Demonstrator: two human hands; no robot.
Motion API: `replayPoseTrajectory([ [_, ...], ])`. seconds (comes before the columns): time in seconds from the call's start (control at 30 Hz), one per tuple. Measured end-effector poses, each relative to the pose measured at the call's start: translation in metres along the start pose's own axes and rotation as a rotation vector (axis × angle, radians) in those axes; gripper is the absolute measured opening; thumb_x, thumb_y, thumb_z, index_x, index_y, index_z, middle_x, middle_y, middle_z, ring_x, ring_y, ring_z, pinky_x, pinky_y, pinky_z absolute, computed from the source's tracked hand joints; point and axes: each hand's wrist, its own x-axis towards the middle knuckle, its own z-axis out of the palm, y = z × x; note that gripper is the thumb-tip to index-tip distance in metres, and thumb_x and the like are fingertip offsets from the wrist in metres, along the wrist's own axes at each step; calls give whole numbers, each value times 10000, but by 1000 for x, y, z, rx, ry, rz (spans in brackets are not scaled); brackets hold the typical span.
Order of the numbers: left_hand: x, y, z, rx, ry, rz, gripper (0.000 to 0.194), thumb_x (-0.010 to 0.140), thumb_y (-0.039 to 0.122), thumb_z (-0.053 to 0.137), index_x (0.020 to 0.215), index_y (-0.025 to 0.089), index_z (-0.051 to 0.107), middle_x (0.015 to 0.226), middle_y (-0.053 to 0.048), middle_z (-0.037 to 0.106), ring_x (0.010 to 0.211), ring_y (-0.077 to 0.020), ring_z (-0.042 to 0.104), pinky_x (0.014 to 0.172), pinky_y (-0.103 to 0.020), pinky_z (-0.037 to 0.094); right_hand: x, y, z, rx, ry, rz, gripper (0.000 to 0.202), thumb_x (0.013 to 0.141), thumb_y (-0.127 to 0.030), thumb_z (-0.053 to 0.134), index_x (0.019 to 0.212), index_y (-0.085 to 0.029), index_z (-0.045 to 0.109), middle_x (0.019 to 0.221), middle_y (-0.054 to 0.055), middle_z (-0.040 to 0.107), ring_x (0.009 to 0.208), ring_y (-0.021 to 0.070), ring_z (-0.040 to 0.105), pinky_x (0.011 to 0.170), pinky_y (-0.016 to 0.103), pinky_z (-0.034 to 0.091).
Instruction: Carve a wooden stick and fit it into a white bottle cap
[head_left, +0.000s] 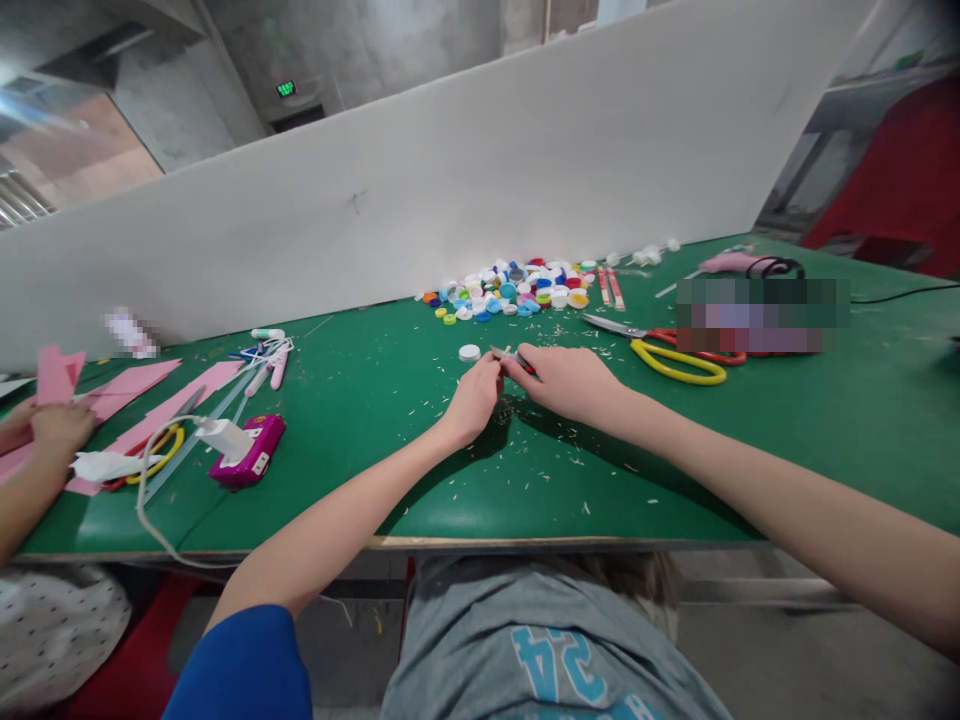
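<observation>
Over the middle of the green table, my two hands meet. My right hand (562,378) is closed around a craft knife (525,362) with red on its handle, its blade pointing left. My left hand (478,395) is closed in a pinch against the blade, on what looks like a small pale stick (508,350); most of it is hidden by the fingers. A white bottle cap (469,353) lies just beyond my left fingers. Pale thin shavings (559,440) are scattered on the table under and around both hands.
Many coloured bottle caps (517,290) are heaped by the white partition (420,190). Scissors with yellow and red handles (679,375) lie at right near a pink glue gun (731,262). Leftward are a purple power strip (251,450), pink paper (176,405) and another person's hands (64,425).
</observation>
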Motion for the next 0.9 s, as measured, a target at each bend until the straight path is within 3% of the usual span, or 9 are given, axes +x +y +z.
replayPoseTrajectory([
  [0.1, -1, 2, 0, -39, -3, -29, 261, 953, 345, 358, 744, 193, 399, 637, 43, 365, 558, -84, 321, 571, -226, 288, 0, 0, -1, -7, -12, 0, 503, 981, -544, 187, 920, -202, 550, 878, 88, 713, 731, 211, 640, 545, 288, 241],
  [0.2, -5, 7, 2, -32, 13, -9, 272, 925, 442, 447, 832, 189, 476, 701, 33, 461, 613, -82, 382, 613, -221, 322, 0, -1, -3, -12, -25, -3, 407, 975, -474, 245, 923, -204, 544, 896, 83, 716, 741, 204, 642, 551, 287, 244],
  [0.37, -6, 9, 3, 12, 26, 23, 281, 899, 460, 509, 877, 180, 510, 821, 4, 560, 719, -96, 450, 698, -232, 363, -1, -3, -7, -30, -47, 5, 309, 955, -385, 293, 945, -202, 542, 924, 85, 718, 773, 212, 652, 559, 292, 245],
  [0.5, -4, 7, 3, 26, 30, 49, 292, 898, 472, 519, 872, 182, 495, 830, 4, 563, 739, -98, 461, 726, -241, 376, -2, -3, -7, -32, -53, 10, 291, 953, -371, 304, 944, -204, 542, 933, 84, 717, 785, 215, 654, 566, 293, 252],
  [0.73, -8, 10, 3, 208, 35, 44, 381, 851, 554, 573, 835, 204, 423, 706, 35, 508, 626, -97, 417, 615, -252, 313, -1, 0, -3, -32, -51, -9, 296, 971, -392, 315, 966, -204, 544, 929, 85, 717, 803, 220, 660, 588, 292, 281],
  [0.9, -7, 8, 2, 244, 41, 45, 382, 866, 565, 544, 853, 190, 475, 793, -5, 597, 684, -117, 483, 675, -273, 350, -2, -3, 0, -79, -42, 30, 343, 987, -397, 285, 1040, -190, 553, 932, 105, 719, 817, 233, 671, 582, 302, 275],
])
